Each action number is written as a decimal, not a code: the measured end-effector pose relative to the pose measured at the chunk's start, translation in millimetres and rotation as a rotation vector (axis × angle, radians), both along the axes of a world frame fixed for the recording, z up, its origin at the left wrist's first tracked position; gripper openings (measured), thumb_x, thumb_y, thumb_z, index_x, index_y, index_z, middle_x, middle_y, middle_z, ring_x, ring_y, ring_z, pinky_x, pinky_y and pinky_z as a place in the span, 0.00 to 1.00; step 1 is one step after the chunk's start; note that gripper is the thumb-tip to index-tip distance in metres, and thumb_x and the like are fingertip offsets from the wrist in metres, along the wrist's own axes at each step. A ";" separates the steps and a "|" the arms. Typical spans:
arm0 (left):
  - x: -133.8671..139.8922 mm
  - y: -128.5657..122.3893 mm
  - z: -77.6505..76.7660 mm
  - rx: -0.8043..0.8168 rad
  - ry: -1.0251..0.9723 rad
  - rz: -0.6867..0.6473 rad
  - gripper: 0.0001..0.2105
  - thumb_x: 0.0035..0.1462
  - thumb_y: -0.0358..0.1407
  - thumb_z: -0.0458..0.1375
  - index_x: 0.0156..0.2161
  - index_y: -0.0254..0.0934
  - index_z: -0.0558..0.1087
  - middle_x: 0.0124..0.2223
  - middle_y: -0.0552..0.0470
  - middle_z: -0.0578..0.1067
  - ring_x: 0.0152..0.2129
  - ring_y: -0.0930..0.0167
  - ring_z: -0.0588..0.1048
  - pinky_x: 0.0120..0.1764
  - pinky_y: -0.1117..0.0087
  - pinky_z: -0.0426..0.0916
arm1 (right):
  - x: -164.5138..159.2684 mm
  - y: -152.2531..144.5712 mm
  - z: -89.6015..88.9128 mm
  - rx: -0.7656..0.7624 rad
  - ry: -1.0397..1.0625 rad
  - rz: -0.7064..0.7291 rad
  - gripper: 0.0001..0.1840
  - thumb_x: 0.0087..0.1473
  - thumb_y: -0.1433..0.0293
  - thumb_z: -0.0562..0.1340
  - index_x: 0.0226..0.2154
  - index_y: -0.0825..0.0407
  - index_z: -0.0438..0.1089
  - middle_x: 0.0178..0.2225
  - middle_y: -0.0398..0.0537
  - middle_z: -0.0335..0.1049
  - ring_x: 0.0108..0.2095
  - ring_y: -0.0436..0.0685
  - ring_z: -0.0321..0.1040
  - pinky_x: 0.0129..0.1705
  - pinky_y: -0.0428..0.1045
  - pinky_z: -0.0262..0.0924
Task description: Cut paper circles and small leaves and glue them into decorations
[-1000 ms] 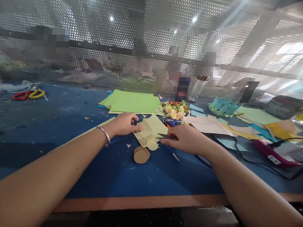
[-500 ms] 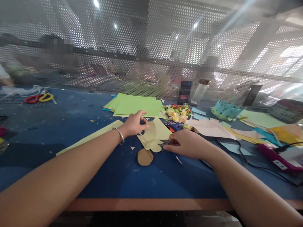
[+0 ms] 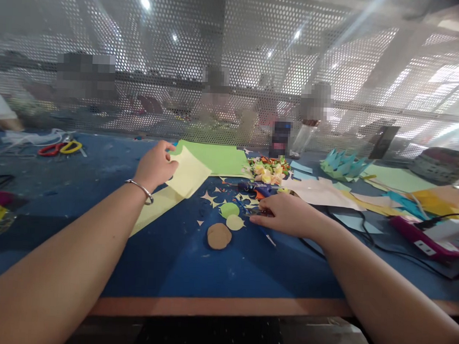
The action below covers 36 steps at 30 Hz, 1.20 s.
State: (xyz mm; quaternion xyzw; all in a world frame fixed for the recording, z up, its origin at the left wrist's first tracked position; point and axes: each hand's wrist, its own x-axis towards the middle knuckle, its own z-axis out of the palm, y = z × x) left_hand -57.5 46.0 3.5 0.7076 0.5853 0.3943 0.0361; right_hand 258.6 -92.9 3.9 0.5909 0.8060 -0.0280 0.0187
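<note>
My left hand [image 3: 156, 164] pinches a pale yellow sheet of paper [image 3: 192, 173], which hangs tilted beside the stack of green paper. Lower down, my right hand [image 3: 288, 214] is closed round a pair of scissors [image 3: 255, 211]; its fingers hide most of the handles. Close to the blades lie a pale yellow paper circle [image 3: 235, 222] and a green paper circle [image 3: 229, 209], partly overlapping. A brown cardboard disc [image 3: 218, 236] rests nearer the table's front edge. Another pale yellow sheet [image 3: 153, 212] lies partly under my left wrist.
Green sheets [image 3: 218, 159] are stacked at the back, beside a pile of paper flowers [image 3: 269, 171]. Paper scraps [image 3: 211, 197] litter the middle. Red and yellow-handled scissors [image 3: 60, 147] lie far left. At right are a blue paper crown [image 3: 342, 166] and a magenta power strip [image 3: 419, 241] with cables.
My left hand has carried the pale yellow sheet leftward and away from the scissors. The pale yellow circle now lies loose on the table, and the green circle and scraps are uncovered.
</note>
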 end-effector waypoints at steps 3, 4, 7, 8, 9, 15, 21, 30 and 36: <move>3.3 -11.1 6.4 0.086 0.223 -0.021 0.20 0.51 0.26 0.58 0.51 0.32 0.72 0.43 0.40 0.74 0.54 0.50 0.66 0.59 0.44 0.54 | 2.0 1.6 -0.8 0.017 -0.028 -0.033 0.23 0.61 0.51 0.57 0.29 0.52 0.72 0.30 0.50 0.75 0.30 0.57 0.69 0.27 0.48 0.47; 11.5 -17.2 6.0 0.093 0.288 -0.080 0.18 0.53 0.27 0.57 0.51 0.32 0.73 0.44 0.39 0.73 0.55 0.50 0.65 0.60 0.43 0.52 | 2.4 2.1 -1.3 0.020 -0.038 -0.044 0.23 0.61 0.51 0.57 0.29 0.52 0.72 0.30 0.51 0.75 0.30 0.58 0.69 0.27 0.48 0.47; 47.4 -39.2 -2.8 0.021 0.388 -0.326 0.11 0.56 0.35 0.60 0.43 0.36 0.79 0.41 0.43 0.74 0.46 0.57 0.70 0.57 0.53 0.60 | 2.8 2.9 -3.0 0.031 -0.063 -0.067 0.23 0.61 0.51 0.56 0.29 0.52 0.73 0.31 0.52 0.76 0.31 0.59 0.71 0.28 0.49 0.48; 59.7 -46.8 -7.2 -0.016 0.418 -0.429 0.11 0.55 0.38 0.61 0.42 0.38 0.80 0.41 0.45 0.75 0.45 0.59 0.71 0.55 0.57 0.63 | 2.6 2.9 -3.4 0.034 -0.070 -0.073 0.23 0.61 0.51 0.56 0.30 0.51 0.73 0.32 0.52 0.76 0.32 0.59 0.71 0.28 0.49 0.49; 70.6 -53.7 -11.5 -0.050 0.442 -0.520 0.11 0.55 0.40 0.62 0.42 0.40 0.80 0.42 0.47 0.76 0.44 0.61 0.72 0.54 0.60 0.64 | 2.3 2.7 -3.7 0.035 -0.076 -0.080 0.23 0.61 0.51 0.56 0.30 0.51 0.74 0.32 0.52 0.76 0.32 0.60 0.72 0.28 0.49 0.49; 94.0 -70.3 -20.6 -0.176 0.463 -0.648 0.14 0.54 0.44 0.62 0.41 0.36 0.79 0.41 0.43 0.74 0.43 0.58 0.71 0.48 0.59 0.66 | 1.0 1.1 -4.1 0.045 -0.099 -0.104 0.24 0.61 0.50 0.55 0.31 0.50 0.74 0.32 0.52 0.76 0.33 0.61 0.73 0.28 0.49 0.50; 91.7 -55.4 -21.0 -0.266 0.379 -0.684 0.12 0.48 0.44 0.65 0.34 0.38 0.76 0.36 0.47 0.74 0.38 0.60 0.72 0.44 0.62 0.66 | -2.4 1.2 -4.8 0.039 -0.095 -0.138 0.24 0.62 0.50 0.55 0.31 0.51 0.73 0.31 0.52 0.76 0.33 0.60 0.72 0.29 0.49 0.52; 86.7 -51.1 -23.9 -0.286 0.058 -0.679 0.06 0.54 0.36 0.59 0.35 0.39 0.77 0.29 0.52 0.75 0.27 0.67 0.72 0.31 0.68 0.64 | -4.3 1.6 -6.7 0.068 -0.070 -0.199 0.29 0.64 0.49 0.51 0.29 0.52 0.74 0.31 0.56 0.76 0.34 0.64 0.74 0.31 0.51 0.56; 80.4 -60.2 -16.8 -0.389 -0.290 -0.630 0.12 0.61 0.42 0.57 0.40 0.36 0.77 0.34 0.49 0.78 0.29 0.69 0.76 0.33 0.68 0.71 | -11.7 -6.1 -5.5 0.089 -0.101 -0.200 0.25 0.64 0.53 0.53 0.32 0.54 0.75 0.33 0.60 0.78 0.37 0.68 0.76 0.34 0.55 0.60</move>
